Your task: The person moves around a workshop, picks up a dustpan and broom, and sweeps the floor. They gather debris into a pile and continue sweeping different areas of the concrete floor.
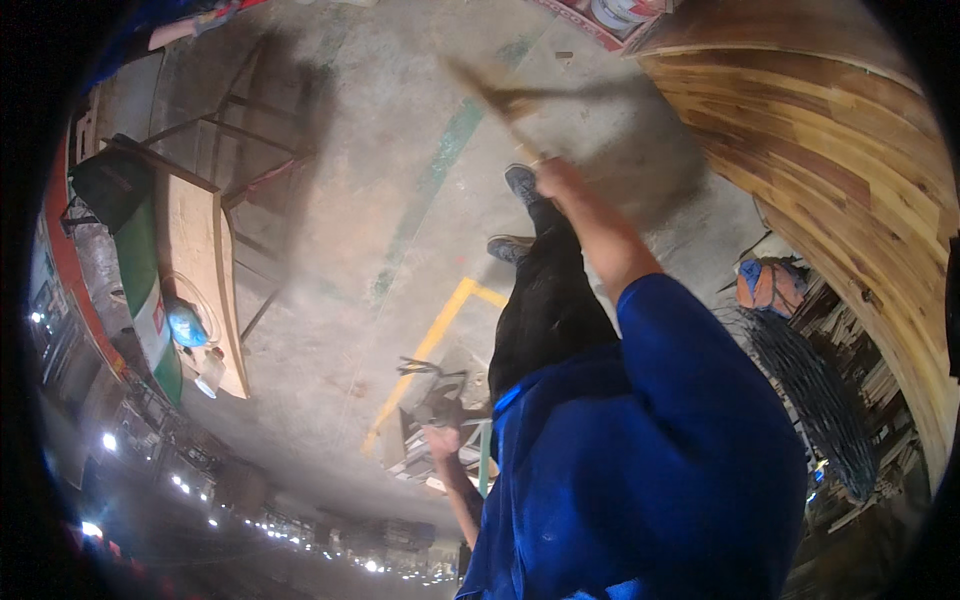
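Blurry stick (482, 92) was gripped near one end by the right hand (548, 176), probably for reach; left hand (442, 440) too smeared, grip couldn't be told tbh.

A long, slim, pale brown strip, seemingly of wood (482, 92), is gripped near one end in the right hand (552, 178). It slants away from the fist toward the upper left of the view, its far end pointing outward over the grey concrete floor (400, 150), clear of the person's body. The strip is blurred, most of all at the far tip, so its surface detail cannot be read. A dark grey, irregular object with thin projecting parts (438, 403) is at the left hand (442, 440), which appears to hold its lower part; blur hides its exact kind.
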Demonstrator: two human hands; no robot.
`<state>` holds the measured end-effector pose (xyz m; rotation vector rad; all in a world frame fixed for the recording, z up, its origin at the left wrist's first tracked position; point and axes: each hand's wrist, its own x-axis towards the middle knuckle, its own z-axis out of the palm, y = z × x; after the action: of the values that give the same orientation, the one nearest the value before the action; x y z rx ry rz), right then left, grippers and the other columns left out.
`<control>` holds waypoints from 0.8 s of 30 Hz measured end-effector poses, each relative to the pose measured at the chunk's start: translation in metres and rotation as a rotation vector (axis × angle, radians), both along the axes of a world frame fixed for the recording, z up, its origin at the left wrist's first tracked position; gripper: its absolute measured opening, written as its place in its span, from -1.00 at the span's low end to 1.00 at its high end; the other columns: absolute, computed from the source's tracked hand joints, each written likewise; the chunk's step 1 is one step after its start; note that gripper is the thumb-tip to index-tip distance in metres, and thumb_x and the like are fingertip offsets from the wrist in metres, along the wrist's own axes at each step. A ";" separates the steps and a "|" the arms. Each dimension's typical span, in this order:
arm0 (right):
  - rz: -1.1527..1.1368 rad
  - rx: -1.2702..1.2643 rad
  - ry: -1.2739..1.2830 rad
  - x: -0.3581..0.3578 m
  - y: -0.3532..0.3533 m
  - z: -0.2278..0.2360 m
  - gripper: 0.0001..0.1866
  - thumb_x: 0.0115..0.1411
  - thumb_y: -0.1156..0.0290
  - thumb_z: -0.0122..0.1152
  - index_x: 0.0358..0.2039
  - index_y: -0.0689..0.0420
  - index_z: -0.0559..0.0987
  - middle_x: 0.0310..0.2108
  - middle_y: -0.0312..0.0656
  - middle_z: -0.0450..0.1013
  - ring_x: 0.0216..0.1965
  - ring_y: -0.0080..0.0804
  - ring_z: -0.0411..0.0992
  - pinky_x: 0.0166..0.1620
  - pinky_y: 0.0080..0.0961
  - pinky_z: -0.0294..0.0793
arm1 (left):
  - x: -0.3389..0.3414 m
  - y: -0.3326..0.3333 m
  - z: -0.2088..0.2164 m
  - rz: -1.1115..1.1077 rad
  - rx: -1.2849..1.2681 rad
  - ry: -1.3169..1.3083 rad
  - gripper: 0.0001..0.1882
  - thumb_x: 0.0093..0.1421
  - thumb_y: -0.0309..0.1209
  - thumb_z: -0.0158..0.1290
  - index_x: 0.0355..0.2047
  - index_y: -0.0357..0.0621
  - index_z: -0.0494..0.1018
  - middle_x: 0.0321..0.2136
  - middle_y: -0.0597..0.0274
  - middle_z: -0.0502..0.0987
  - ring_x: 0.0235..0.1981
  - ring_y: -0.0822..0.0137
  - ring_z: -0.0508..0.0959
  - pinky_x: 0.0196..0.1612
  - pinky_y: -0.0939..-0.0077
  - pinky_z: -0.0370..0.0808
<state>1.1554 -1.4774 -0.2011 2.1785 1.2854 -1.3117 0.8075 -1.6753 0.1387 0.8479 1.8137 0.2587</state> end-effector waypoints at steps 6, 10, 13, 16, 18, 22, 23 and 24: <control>0.140 -0.087 0.465 -0.084 -0.026 0.054 -0.60 0.09 0.37 0.18 -0.02 0.13 0.51 -0.25 0.06 0.58 -0.19 0.01 0.57 -0.17 -0.11 0.57 | -0.002 0.002 0.006 0.003 0.029 0.023 -0.68 0.12 -0.51 0.12 -0.08 -0.28 0.48 -0.40 0.30 0.47 -0.39 0.43 0.44 -0.30 0.49 0.39; 0.122 -0.091 0.394 -0.040 -0.075 0.074 -0.38 0.07 0.33 0.17 0.20 0.07 0.37 -0.10 0.08 0.53 -0.10 -0.03 0.52 -0.08 -0.12 0.51 | -0.003 0.004 0.012 -0.049 0.067 -0.012 -0.66 0.18 -0.50 0.02 -0.02 -0.32 0.40 -0.32 0.13 0.54 -0.32 0.30 0.54 -0.17 0.41 0.50; 0.037 0.024 0.260 0.045 -0.124 0.101 -0.29 0.11 0.31 0.14 0.32 -0.27 0.24 -0.08 0.01 0.53 -0.11 0.08 0.51 -0.07 -0.05 0.49 | -0.003 0.001 0.011 -0.001 0.089 -0.001 -0.64 0.16 -0.41 0.05 -0.04 -0.30 0.43 -0.42 0.23 0.49 -0.37 0.37 0.48 -0.24 0.46 0.44; 0.082 0.031 0.027 0.118 -0.174 0.136 -0.29 0.26 0.19 0.08 0.39 -0.33 0.06 -0.20 0.15 0.54 -0.20 0.16 0.53 -0.12 0.05 0.48 | -0.002 -0.007 0.000 0.059 0.124 -0.066 -0.66 0.13 -0.43 0.13 -0.08 -0.26 0.49 -0.47 0.35 0.42 -0.42 0.47 0.41 -0.32 0.52 0.36; 0.022 -0.058 -0.087 0.140 -0.188 0.138 -0.30 0.28 0.17 0.05 0.40 -0.29 0.06 -0.18 0.21 0.52 -0.19 0.19 0.53 -0.11 0.05 0.48 | -0.001 -0.015 -0.013 0.077 0.121 -0.055 -0.67 0.12 -0.46 0.13 -0.08 -0.25 0.50 -0.46 0.35 0.41 -0.41 0.47 0.41 -0.31 0.52 0.37; -0.199 0.021 -0.128 0.149 -0.134 0.071 -0.30 0.26 0.25 0.02 0.38 -0.01 0.05 -0.12 0.20 0.50 -0.12 0.13 0.52 -0.07 -0.08 0.51 | 0.001 -0.034 -0.040 0.133 -0.027 0.001 -0.68 0.09 -0.51 0.16 -0.10 -0.22 0.52 -0.46 0.37 0.41 -0.41 0.50 0.39 -0.31 0.54 0.36; -0.034 0.071 -0.153 0.145 -0.110 0.046 -0.31 0.24 0.30 0.01 0.36 0.10 0.07 -0.12 0.17 0.51 -0.09 0.10 0.51 -0.06 -0.12 0.52 | 0.001 -0.041 -0.043 0.110 -0.001 -0.065 -0.67 0.08 -0.53 0.16 -0.10 -0.21 0.52 -0.46 0.37 0.41 -0.41 0.51 0.39 -0.31 0.55 0.36; 0.011 -0.015 -0.188 0.130 -0.092 0.021 -0.39 0.22 0.33 0.01 0.28 0.17 0.19 -0.11 0.15 0.52 -0.10 0.07 0.52 -0.06 -0.13 0.52 | 0.002 -0.051 -0.043 0.109 -0.053 -0.076 -0.67 0.08 -0.54 0.16 -0.10 -0.20 0.52 -0.46 0.38 0.41 -0.41 0.51 0.39 -0.32 0.56 0.35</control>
<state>1.2854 -1.5694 -0.1798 2.2205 1.2093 -1.0785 0.8091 -1.7265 0.0955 0.6948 1.7906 0.3073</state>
